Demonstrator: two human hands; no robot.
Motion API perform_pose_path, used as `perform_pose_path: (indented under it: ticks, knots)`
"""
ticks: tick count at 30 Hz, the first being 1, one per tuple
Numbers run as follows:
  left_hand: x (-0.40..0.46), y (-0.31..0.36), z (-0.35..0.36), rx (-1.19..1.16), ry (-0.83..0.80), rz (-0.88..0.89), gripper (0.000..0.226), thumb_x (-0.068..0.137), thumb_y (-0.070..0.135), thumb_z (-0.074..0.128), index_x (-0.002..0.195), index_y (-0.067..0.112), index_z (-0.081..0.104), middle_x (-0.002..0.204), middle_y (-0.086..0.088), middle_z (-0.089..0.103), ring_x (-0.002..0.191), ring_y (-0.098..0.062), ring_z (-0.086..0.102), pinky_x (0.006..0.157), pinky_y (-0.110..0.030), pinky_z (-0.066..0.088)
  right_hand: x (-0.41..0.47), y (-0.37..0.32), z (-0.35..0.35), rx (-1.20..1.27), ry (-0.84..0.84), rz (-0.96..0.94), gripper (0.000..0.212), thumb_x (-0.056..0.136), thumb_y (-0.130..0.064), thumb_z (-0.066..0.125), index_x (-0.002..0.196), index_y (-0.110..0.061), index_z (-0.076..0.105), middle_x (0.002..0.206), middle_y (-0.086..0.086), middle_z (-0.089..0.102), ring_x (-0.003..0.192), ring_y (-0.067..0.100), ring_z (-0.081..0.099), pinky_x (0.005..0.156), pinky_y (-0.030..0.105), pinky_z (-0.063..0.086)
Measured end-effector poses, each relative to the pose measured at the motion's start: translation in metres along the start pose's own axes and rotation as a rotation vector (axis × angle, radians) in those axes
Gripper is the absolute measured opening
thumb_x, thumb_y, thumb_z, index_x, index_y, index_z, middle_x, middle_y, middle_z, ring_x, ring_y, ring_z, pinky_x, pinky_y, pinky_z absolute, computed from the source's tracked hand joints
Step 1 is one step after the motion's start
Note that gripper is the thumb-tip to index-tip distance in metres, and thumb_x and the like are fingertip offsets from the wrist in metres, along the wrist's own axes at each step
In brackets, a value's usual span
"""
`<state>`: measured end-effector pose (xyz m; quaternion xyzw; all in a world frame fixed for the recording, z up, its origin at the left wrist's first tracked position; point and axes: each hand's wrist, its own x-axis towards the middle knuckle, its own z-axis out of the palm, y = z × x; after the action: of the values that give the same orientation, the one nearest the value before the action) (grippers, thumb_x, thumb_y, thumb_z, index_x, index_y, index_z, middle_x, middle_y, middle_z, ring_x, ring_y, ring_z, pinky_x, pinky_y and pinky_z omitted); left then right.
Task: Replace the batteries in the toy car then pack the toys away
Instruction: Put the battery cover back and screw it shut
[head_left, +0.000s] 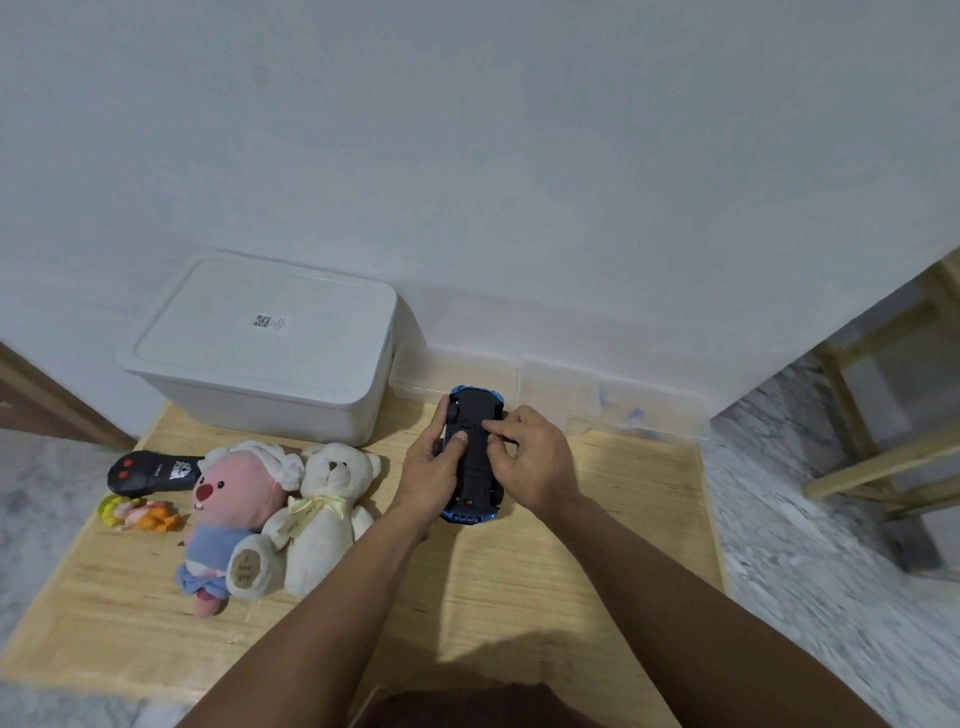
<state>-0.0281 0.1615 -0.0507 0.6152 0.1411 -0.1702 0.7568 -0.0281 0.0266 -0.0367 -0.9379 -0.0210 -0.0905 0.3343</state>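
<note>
On one wooden table (597, 545), two hands grasp one upturned toy car (474, 457) beside two plush toys (291, 514).

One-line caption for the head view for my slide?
Both hands, left hand and right hand, hold the upturned blue toy car above the wooden table, beside plush toys and a closed white storage box.

Blue toy car (474, 452) with black underside at centre; white storage box (260, 358) upper left; pink plush (234, 514) (blue outfit); cream teddy bear (327, 509); pale wood-grain bench (597, 545).
</note>
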Motion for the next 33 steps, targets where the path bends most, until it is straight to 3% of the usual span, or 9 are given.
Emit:
perform_pose_path:
  ticks: [8,15,17,20,24,27,30,33]
  knots:
    - [0.001,0.0,0.0,-0.009,0.017,-0.008,0.052,0.1,0.017,0.05,0.14,0.048,0.041,0.098,-0.007,0.071,0.09,-0.025,0.07,0.077,-0.04,0.059,-0.005,0.003,-0.001,-0.167,-0.028,-0.189,0.038,0.083,-0.023,0.046,0.105,-0.009,0.074,0.082,0.003,0.061,0.065,0.022,0.061,0.05,0.031,0.053]
    - [0.003,0.0,-0.002,-0.004,0.032,-0.007,0.052,0.1,0.018,0.051,0.141,0.047,0.041,0.103,-0.006,0.07,0.093,-0.024,0.07,0.077,-0.04,0.059,-0.001,0.001,-0.001,-0.206,-0.077,-0.192,0.039,0.085,-0.024,0.045,0.108,-0.009,0.073,0.086,0.004,0.062,0.067,0.023,0.061,0.053,0.031,0.052]
    - [0.002,-0.001,-0.003,0.004,0.028,-0.004,0.052,0.1,0.017,0.05,0.142,0.046,0.04,0.103,-0.006,0.07,0.091,-0.023,0.069,0.074,-0.035,0.059,0.002,0.002,-0.001,-0.168,-0.13,-0.119,0.033,0.088,-0.017,0.052,0.113,-0.011,0.071,0.092,0.004,0.062,0.075,0.023,0.061,0.062,0.034,0.054]
    - [0.002,-0.002,-0.003,0.018,-0.003,-0.015,0.052,0.1,0.017,0.05,0.144,0.042,0.039,0.11,-0.006,0.069,0.097,-0.026,0.069,0.083,-0.042,0.058,0.006,0.003,-0.005,0.071,-0.15,0.096,0.034,0.088,-0.008,0.057,0.119,-0.016,0.068,0.093,0.0,0.06,0.084,0.016,0.058,0.076,0.027,0.049]
    - [0.005,0.001,-0.004,-0.029,0.011,-0.065,0.056,0.099,0.017,0.051,0.145,0.044,0.035,0.104,-0.006,0.071,0.091,-0.027,0.07,0.08,-0.043,0.059,0.014,-0.005,-0.014,0.386,-0.086,0.368,0.036,0.091,-0.009,0.051,0.124,-0.02,0.06,0.094,-0.003,0.061,0.087,0.011,0.058,0.076,0.016,0.044]
    - [0.005,0.002,-0.004,-0.06,0.008,-0.105,0.06,0.097,0.017,0.052,0.146,0.045,0.032,0.1,-0.004,0.072,0.088,-0.028,0.071,0.081,-0.044,0.058,0.023,-0.005,-0.015,0.444,-0.065,0.407,0.029,0.096,-0.012,0.04,0.12,-0.017,0.057,0.092,-0.008,0.055,0.088,0.016,0.054,0.081,0.026,0.043]
    - [0.004,0.003,-0.002,-0.081,-0.002,-0.124,0.062,0.096,0.018,0.055,0.148,0.044,0.032,0.105,-0.001,0.072,0.092,-0.029,0.071,0.084,-0.046,0.058,0.028,-0.005,-0.018,0.446,-0.026,0.394,0.025,0.099,-0.009,0.039,0.11,-0.018,0.06,0.091,-0.001,0.056,0.083,0.019,0.063,0.081,0.021,0.051]
    - [0.004,0.007,0.001,-0.092,-0.027,-0.115,0.061,0.096,0.019,0.058,0.147,0.043,0.035,0.109,-0.001,0.07,0.091,-0.026,0.072,0.076,-0.04,0.06,0.031,-0.008,-0.022,0.539,0.04,0.376,0.024,0.095,-0.005,0.05,0.096,-0.022,0.066,0.085,0.001,0.058,0.082,0.022,0.071,0.088,0.041,0.057]
